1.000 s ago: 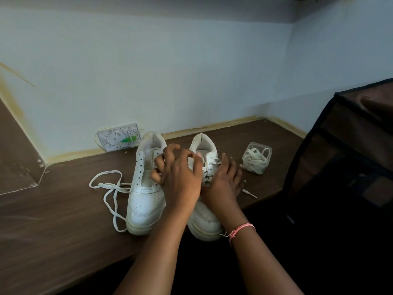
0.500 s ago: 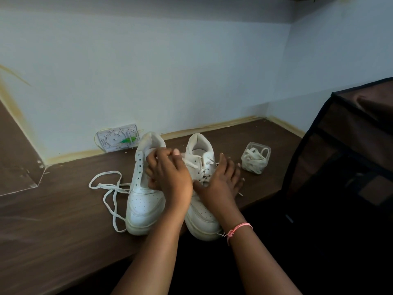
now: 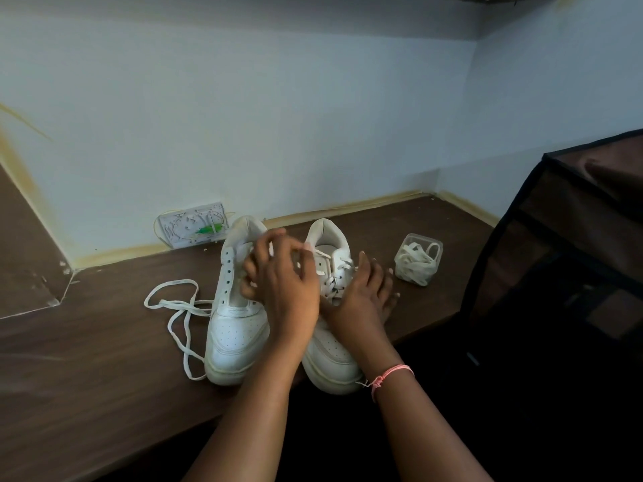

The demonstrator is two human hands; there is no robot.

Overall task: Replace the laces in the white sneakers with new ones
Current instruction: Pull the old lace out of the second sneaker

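Observation:
Two white sneakers stand toes toward me on the brown table. The left sneaker (image 3: 236, 328) has empty eyelets. The right sneaker (image 3: 332, 356) still carries a white lace (image 3: 334, 283) across its tongue. My left hand (image 3: 282, 290), blurred by motion, hovers between the two collars with curled fingers and pinches a strand of that lace near the top eyelets. My right hand (image 3: 365, 293) rests against the outer side of the right sneaker with its fingers straight. A loose white lace (image 3: 174, 307) lies on the table left of the left sneaker.
A small clear container (image 3: 431, 247) stuffed with white laces stands right of the sneakers. A white patterned box (image 3: 191, 226) leans on the back wall. A dark fabric rack (image 3: 574, 255) fills the right side. The table's front edge runs just below the sneaker toes.
My left hand has moved left and up from the right sneaker's tongue, drawing a lace strand out with it. My right hand has stayed on the right sneaker.

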